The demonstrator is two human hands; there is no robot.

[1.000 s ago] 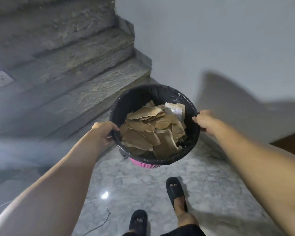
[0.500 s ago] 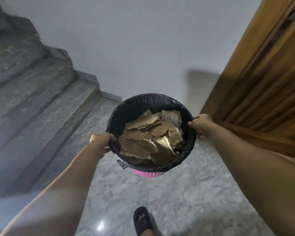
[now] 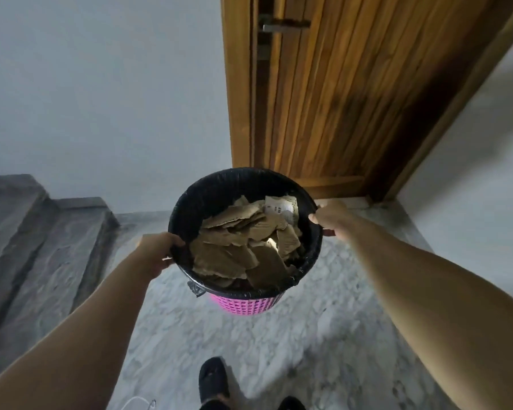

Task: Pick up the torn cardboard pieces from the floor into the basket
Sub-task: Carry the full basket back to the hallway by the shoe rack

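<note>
A pink basket (image 3: 245, 304) lined with a black bag hangs in the air in front of me, above the marble floor. Several torn brown cardboard pieces (image 3: 234, 255) fill it, one with a white label near the far rim. My left hand (image 3: 157, 251) grips the rim on the left side. My right hand (image 3: 330, 218) grips the rim on the right side. No cardboard pieces show on the floor in view.
A wooden door (image 3: 353, 93) with a metal handle (image 3: 279, 25) stands straight ahead behind the basket. Grey stone stairs (image 3: 42, 247) rise at the left. A white wall (image 3: 101, 84) lies between them. My feet in black sandals (image 3: 212, 383) stand on the marble floor (image 3: 323, 335).
I have turned right with the basket held in both hands: the stairs slid to the left and the wooden door came into the middle of the view.
</note>
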